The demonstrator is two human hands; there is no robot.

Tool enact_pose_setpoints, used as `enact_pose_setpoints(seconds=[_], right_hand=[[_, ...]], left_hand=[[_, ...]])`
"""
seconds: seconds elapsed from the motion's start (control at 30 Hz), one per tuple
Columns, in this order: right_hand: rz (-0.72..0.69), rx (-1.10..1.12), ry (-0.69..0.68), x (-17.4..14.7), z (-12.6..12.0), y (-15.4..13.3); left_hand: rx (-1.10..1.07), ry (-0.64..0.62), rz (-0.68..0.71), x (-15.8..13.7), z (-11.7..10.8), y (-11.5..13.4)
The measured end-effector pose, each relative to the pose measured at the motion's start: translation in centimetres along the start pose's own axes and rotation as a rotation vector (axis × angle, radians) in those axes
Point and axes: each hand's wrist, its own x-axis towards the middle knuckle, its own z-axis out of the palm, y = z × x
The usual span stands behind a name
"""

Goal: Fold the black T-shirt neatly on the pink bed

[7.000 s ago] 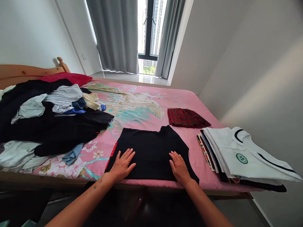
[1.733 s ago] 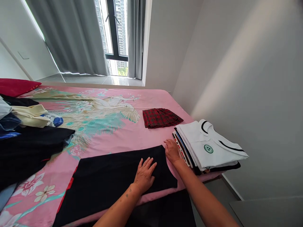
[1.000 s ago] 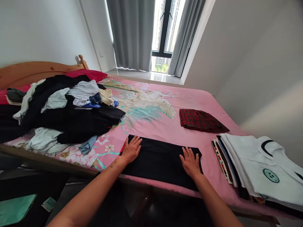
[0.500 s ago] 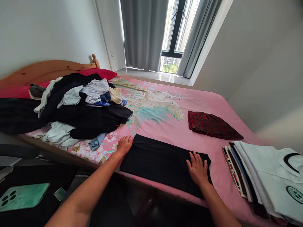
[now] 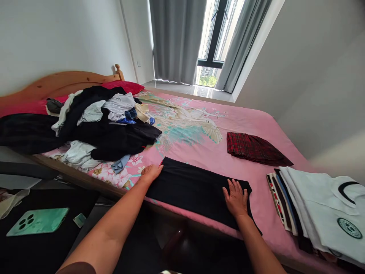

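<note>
A folded black garment (image 5: 196, 190) lies flat along the near edge of the bed, its exact kind not clear. At its left end my left hand (image 5: 152, 173) is closed on the edge near the far corner, where a bit of red shows by the fingertips. My right hand (image 5: 236, 196) rests palm down on the garment's right part, fingers stretched out and a little spread. Beyond it lies a folded red plaid garment (image 5: 255, 148). On the right stands a stack of folded clothes (image 5: 319, 213), topped by a white shirt with a round green badge.
A loose heap of clothes (image 5: 114, 133), mostly black and white, covers the left part of the pink bedsheet (image 5: 194, 152). Behind it rises a wooden headboard (image 5: 65, 78). Lower left, a green phone (image 5: 40, 221) lies on a dark surface. Grey curtains (image 5: 176, 42) flank the window.
My left hand has gone from lying beside the black garment's left edge to closing on it. My right hand stays flat on the cloth. The view has shifted slightly.
</note>
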Motion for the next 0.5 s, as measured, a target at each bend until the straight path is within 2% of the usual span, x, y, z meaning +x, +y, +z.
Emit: enact_pose_setpoints(seconds=[0.13, 0.23, 0.33, 0.43, 0.5], right_hand=[[0.01, 0.121, 0.085, 0.2, -0.3, 0.2], [0.01, 0.238, 0.227, 0.2, -1.9, -1.6], [-0.175, 0.374, 0.254, -0.4, -4.3, -6.5], [-0.429, 0.476, 0.119, -1.3, -6.1, -13.6], [-0.534, 0.511, 0.011, -1.4, -6.5, -18.3]], left_hand=[[-0.001, -0.018, 0.03, 0.1, -0.2, -0.7], [-0.035, -0.048, 0.13, 0.4, -0.2, -1.8], [-0.092, -0.058, 0.279, 0.4, -0.1, -3.6], [-0.14, 0.007, 0.442, -0.5, 0.1, -5.8], [-0.156, 0.066, 0.517, -1.2, 0.4, -7.4]])
